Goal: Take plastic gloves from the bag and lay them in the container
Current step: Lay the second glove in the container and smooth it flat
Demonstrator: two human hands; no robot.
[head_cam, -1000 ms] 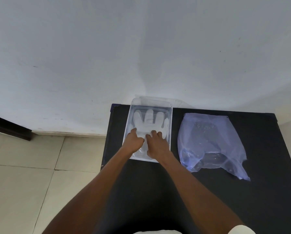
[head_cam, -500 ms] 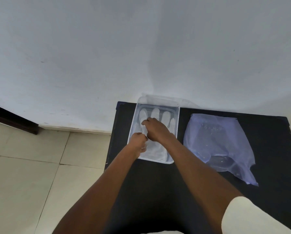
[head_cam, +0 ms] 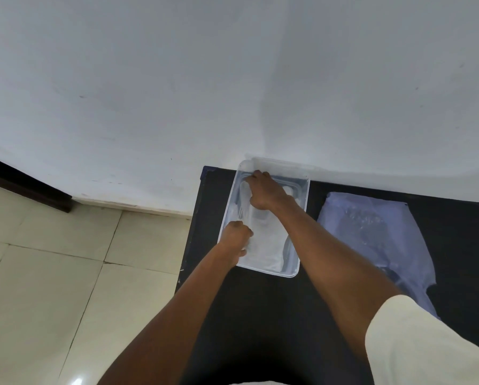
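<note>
A clear rectangular plastic container (head_cam: pixel 302 190) stands at the far left of the black table, against the wall. A translucent plastic glove (head_cam: pixel 266 240) lies flat inside it. My left hand (head_cam: pixel 237 234) presses down on the glove's cuff end at the container's near left side. My right hand (head_cam: pixel 264 191) reaches across to the far left of the container, its fingers curled on the glove's finger end. A pale blue plastic bag (head_cam: pixel 371 232) lies flat on the table to the right of the container, untouched.
The black table (head_cam: pixel 260 315) ends at its left edge just beside the container, with a beige tiled floor (head_cam: pixel 52 273) below. A white wall (head_cam: pixel 232 79) rises right behind the table. A dark skirting strip (head_cam: pixel 24 184) runs at the far left.
My right hand has moved from the glove's cuff up to its finger end at the far side of the container. My left hand stays on the cuff end. The camera has shifted left.
</note>
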